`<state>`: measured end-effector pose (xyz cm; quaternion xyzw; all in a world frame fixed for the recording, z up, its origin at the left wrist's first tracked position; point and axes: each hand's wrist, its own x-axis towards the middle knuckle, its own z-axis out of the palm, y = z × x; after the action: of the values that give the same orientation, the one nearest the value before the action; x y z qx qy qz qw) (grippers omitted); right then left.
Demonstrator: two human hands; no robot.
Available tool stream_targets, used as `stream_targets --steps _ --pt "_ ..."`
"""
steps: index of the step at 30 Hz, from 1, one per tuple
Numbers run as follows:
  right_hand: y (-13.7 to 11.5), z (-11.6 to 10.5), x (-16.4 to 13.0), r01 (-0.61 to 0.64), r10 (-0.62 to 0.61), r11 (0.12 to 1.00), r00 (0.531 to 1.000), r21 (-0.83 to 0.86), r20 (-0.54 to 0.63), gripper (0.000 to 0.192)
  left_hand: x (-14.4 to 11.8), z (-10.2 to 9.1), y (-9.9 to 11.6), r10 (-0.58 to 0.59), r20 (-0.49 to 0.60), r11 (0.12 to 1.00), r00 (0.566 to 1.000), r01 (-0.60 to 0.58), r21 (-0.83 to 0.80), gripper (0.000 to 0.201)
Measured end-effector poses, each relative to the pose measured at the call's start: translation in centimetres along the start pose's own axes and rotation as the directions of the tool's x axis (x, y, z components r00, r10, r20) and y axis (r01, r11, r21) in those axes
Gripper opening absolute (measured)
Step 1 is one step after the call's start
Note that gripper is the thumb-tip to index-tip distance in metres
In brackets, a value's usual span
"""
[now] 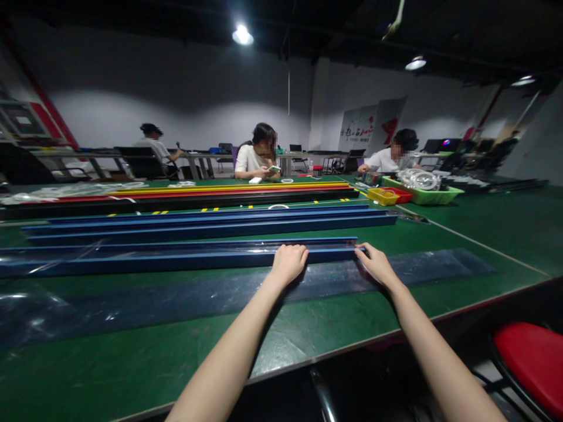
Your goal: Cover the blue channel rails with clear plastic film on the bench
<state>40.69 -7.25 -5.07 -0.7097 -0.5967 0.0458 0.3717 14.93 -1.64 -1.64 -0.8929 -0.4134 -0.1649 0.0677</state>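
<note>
A long blue channel profile (153,265) lies across the table, with shiny clear film showing along its trough. My left hand (289,264) is closed over its near wall, a short way in from the right end. At that right end, the fingers of my right hand (375,265) pinch the channel's tip; whether they also grip film there, I cannot tell. A flat strip of clear plastic film (176,305) lies on the table in front of the channel, passing beneath both forearms.
More blue channels (211,227) lie just behind, then yellow, red and black profiles (237,192). A green basket (433,196) and a yellow tray (382,196) stand at the back right. Three people sit beyond. A red stool (530,357) is at right.
</note>
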Motion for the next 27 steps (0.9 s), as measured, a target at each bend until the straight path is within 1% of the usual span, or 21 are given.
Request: stream_targets --steps 7,15,22,27 --pt "-0.5 -0.34 -0.18 -0.009 0.01 0.998 1.0 -0.064 0.009 0.033 -0.07 0.12 -0.03 -0.004 -0.011 1.0 1.0 0.004 0.0 0.04" --pt "-0.51 -0.39 -0.21 0.024 -0.025 0.991 1.0 -0.135 -0.009 0.031 -0.04 0.04 -0.18 -0.001 0.008 1.0 1.0 0.001 -0.005 0.04" --pt "-0.75 -0.47 -0.27 0.001 -0.002 0.994 1.0 -0.111 -0.011 0.03 0.14 -0.19 -0.22 -0.011 0.058 1.0 0.998 0.012 -0.007 0.039" --pt "-0.61 -0.39 -0.18 -0.011 0.008 0.996 0.999 -0.085 -0.037 0.028 0.12 -0.19 -0.28 -0.008 0.054 1.0 0.999 0.009 -0.009 0.039"
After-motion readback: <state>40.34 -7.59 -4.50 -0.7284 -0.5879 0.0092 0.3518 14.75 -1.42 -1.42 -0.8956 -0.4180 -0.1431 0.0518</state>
